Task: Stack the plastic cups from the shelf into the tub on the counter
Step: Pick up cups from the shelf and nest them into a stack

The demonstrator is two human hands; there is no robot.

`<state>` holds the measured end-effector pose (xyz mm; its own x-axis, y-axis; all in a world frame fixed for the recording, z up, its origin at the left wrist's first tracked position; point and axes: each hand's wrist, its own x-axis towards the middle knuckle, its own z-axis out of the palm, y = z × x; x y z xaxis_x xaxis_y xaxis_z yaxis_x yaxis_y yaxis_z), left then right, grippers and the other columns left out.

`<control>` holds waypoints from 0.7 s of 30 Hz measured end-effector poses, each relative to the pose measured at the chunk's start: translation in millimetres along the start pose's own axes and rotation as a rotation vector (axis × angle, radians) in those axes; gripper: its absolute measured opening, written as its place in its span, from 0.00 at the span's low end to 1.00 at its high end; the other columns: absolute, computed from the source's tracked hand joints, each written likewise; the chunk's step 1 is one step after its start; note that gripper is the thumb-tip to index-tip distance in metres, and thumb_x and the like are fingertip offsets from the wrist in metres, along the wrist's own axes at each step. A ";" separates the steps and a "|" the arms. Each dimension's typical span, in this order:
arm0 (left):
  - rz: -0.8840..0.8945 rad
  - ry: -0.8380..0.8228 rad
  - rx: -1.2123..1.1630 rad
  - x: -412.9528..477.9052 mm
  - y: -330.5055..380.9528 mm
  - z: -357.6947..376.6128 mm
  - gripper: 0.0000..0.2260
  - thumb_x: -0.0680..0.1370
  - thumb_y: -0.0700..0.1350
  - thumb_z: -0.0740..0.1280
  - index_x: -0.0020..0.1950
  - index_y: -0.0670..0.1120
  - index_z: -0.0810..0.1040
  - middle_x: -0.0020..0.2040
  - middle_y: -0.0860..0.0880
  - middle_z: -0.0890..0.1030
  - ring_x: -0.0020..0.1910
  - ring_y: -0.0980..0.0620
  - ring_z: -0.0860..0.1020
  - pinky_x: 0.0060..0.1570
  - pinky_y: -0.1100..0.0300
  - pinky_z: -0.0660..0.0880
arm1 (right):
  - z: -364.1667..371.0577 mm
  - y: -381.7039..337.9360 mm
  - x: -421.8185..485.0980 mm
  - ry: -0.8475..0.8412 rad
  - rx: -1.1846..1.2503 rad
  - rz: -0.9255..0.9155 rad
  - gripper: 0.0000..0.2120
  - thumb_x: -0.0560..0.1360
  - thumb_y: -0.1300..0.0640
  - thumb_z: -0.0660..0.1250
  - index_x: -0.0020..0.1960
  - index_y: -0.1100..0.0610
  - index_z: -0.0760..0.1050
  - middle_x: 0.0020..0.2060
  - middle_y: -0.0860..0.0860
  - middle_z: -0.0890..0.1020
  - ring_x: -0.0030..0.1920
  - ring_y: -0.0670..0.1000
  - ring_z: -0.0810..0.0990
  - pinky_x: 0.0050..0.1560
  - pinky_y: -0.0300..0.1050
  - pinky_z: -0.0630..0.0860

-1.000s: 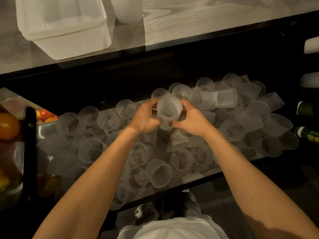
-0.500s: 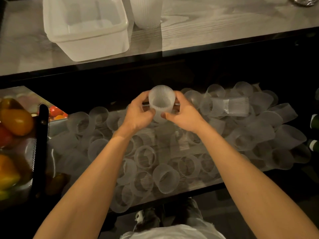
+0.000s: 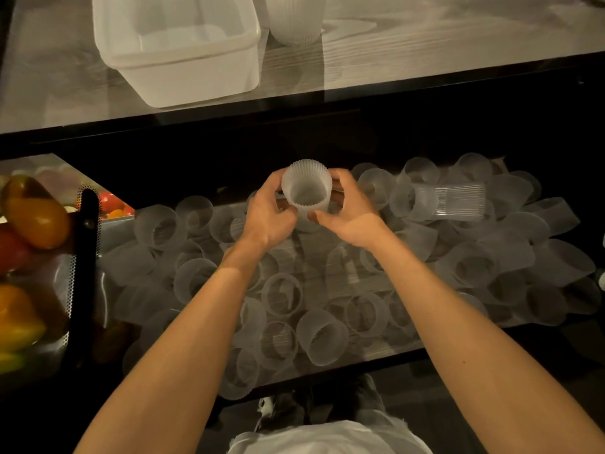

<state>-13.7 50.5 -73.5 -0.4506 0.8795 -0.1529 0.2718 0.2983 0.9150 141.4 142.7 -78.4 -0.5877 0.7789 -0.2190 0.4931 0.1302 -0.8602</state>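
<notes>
Pale wood-grain laminate covers the counter [image 3: 458, 37] across the top of the view, with a black front edge below it. Beneath, a dark shelf [image 3: 402, 355] carries a wide heap of frosted ribbed plastic cups [image 3: 320, 335], most lying on their sides with mouths turned various ways, spread from the left partition to the far right. On the counter's left stands a translucent white rectangular tub [image 3: 183, 73], open and with nothing visible inside. Just to its right stands a ribbed white stack of cups [image 3: 294, 21], cut off by the top edge. At the far left, a perforated metal bin [image 3: 68, 290] holds yellow, orange and red peppers [image 3: 36, 214]. Above the middle of the shelf, both bare forearms reach forward. The left hand [image 3: 268, 214] and right hand [image 3: 353, 214] are close together, each gripping one side of a single held cup [image 3: 307, 191], which sits upright with its open mouth facing the camera, raised clear of the heap and below the counter's edge.
</notes>
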 end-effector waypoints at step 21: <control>0.037 0.090 0.024 4.4 9.3 -33.6 0.22 0.78 0.34 0.68 0.71 0.49 0.74 0.57 0.60 0.78 0.51 0.72 0.78 0.44 0.76 0.74 | 1.4 -41.0 19.0 -0.038 -0.052 -0.096 0.35 0.69 0.54 0.81 0.71 0.49 0.67 0.64 0.49 0.77 0.62 0.48 0.78 0.61 0.50 0.81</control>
<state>-41.8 44.7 -53.2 -0.5138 0.8537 -0.0844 0.3090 0.2759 0.9102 109.1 151.3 -47.9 -0.6573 0.7375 -0.1549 0.4653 0.2354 -0.8533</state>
